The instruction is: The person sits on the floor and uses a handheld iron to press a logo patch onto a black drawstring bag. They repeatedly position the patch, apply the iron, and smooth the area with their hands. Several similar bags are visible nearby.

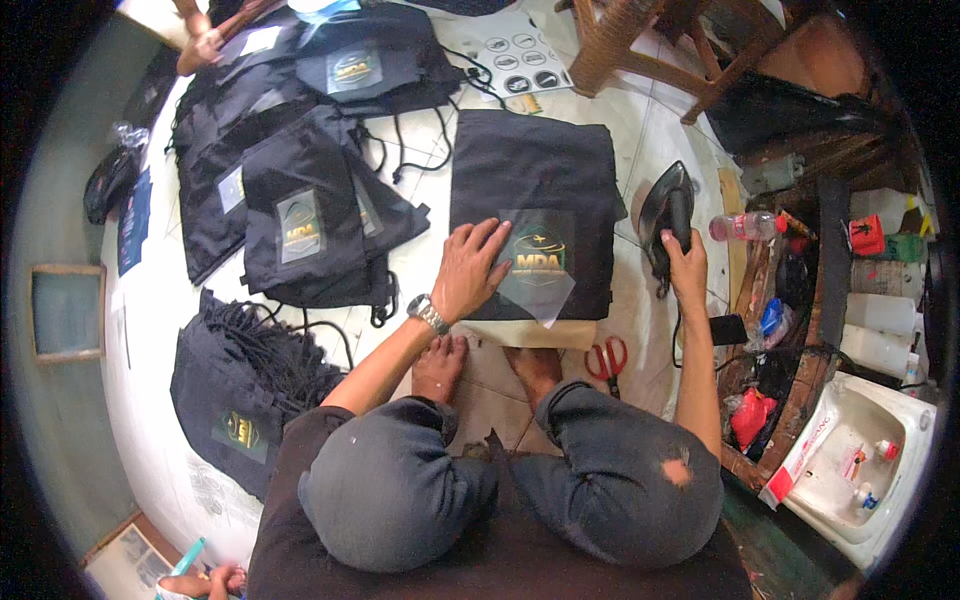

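A black fabric drawstring bag lies flat on a pale board in front of my feet. On it sits a clear transfer film over a gold, green and white printed logo. My left hand rests on the bag with its fingers stretched out, the tips at the film's left edge. It wears a metal wristwatch. To the right, my right hand is wrapped round the handle of a dark clothes iron, which is beside the bag, apart from it.
Several more black bags with films overlap at the left; another pile lies nearer. Red-handled scissors are by my right foot. A sticker sheet, wooden chair, pink bottle and white basin stand around. Another person's hand shows far left.
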A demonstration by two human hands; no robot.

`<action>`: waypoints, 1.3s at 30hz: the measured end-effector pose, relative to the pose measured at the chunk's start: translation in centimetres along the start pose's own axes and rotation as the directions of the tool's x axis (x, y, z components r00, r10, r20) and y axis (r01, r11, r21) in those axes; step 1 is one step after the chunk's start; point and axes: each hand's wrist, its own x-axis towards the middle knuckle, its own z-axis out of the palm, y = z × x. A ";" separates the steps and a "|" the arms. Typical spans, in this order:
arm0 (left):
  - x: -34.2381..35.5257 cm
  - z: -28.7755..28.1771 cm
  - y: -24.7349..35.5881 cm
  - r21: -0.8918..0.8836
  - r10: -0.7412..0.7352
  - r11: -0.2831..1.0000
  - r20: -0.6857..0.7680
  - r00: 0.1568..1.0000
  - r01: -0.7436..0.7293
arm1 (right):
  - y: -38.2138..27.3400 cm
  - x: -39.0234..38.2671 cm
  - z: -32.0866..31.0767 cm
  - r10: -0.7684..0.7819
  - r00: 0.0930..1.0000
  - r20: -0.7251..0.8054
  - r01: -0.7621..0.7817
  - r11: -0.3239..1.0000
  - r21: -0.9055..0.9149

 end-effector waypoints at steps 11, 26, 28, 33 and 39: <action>-0.3 -2.2 3.3 -0.279 0.177 0.950 0.103 0.979 -0.143 | 7.8 -1.7 5.8 0.026 0.935 -0.354 0.096 0.941 0.324; 1.0 -0.3 4.4 0.053 0.311 0.941 0.249 0.917 -0.334 | 10.3 -2.9 6.2 -0.004 0.943 -0.332 0.083 0.971 0.226; 2.7 1.5 4.0 0.089 0.307 0.936 0.268 0.913 -0.341 | 10.3 -2.9 6.2 0.024 0.940 -0.341 0.065 0.966 0.248; 2.4 3.6 2.2 0.135 0.293 0.930 0.294 0.910 -0.342 | 10.0 -3.0 6.0 -0.002 0.948 -0.319 0.069 0.977 0.199; 2.4 3.4 2.2 0.129 0.252 0.940 0.357 0.899 -0.315 | 10.1 -3.0 6.0 0.025 0.953 -0.303 0.050 0.970 0.239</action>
